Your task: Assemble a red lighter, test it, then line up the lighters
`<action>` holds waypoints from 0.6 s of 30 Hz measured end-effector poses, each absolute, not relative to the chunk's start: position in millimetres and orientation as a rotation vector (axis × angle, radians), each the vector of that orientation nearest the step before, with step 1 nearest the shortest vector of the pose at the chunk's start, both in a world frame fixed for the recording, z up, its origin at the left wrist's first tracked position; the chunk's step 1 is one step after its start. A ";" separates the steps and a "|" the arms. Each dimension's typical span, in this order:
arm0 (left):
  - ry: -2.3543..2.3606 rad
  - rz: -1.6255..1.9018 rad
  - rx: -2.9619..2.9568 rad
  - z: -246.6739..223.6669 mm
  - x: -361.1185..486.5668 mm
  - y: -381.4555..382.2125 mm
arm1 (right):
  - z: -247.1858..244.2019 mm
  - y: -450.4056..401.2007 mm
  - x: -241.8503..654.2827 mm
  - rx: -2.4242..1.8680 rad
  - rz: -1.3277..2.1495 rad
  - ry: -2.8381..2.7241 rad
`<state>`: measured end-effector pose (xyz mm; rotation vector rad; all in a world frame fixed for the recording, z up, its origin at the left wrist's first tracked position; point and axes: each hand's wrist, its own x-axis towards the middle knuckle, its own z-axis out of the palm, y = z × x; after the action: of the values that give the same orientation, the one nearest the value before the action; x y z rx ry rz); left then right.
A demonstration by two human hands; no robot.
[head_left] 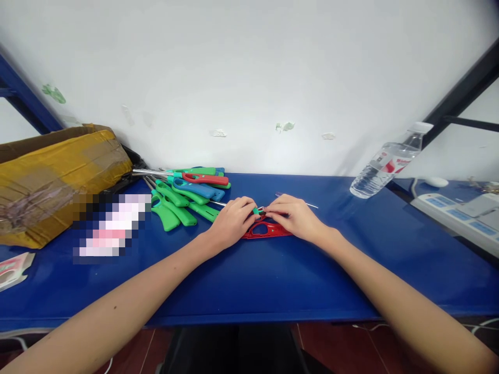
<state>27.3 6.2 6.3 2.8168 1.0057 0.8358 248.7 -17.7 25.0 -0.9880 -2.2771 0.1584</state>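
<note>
My left hand [232, 222] is closed, with thumb and fingers pinched at a small green part [256, 211]. My right hand [299, 220] is closed too, its fingertips meeting beside that part; a small dark piece shows there, too small to name. Just below both hands lies a red lighter shell [268, 230] with an oval opening, partly covered by the fingers. A thin metal rod sticks out past the left hand. Behind the right hand lies a thin tool with a blue handle [279, 195] and a pale shaft.
Several green, blue and red long-nosed lighters [177, 200] are piled on the left of the blue table [249, 291]. A taped cardboard box [66, 182] stands far left, with a blurred packet beside it. To the right are a tilted water bottle [385, 165] and a white power strip [463, 218].
</note>
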 end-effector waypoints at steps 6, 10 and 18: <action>0.960 0.867 2.779 7.2 26.9 4.7 | 20.8 -17.8 247.0 -1.013 0.167 -2.246; 0.937 0.882 2.751 6.3 26.9 5.5 | 21.6 -18.0 246.6 -1.029 0.164 -2.265; 0.877 0.880 2.674 8.2 26.1 10.3 | 26.4 -18.7 247.2 -1.091 0.121 -2.323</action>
<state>26.1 10.3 8.2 2.6744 0.8769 0.8799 247.2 -18.7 26.4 -1.0907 -2.3229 0.1208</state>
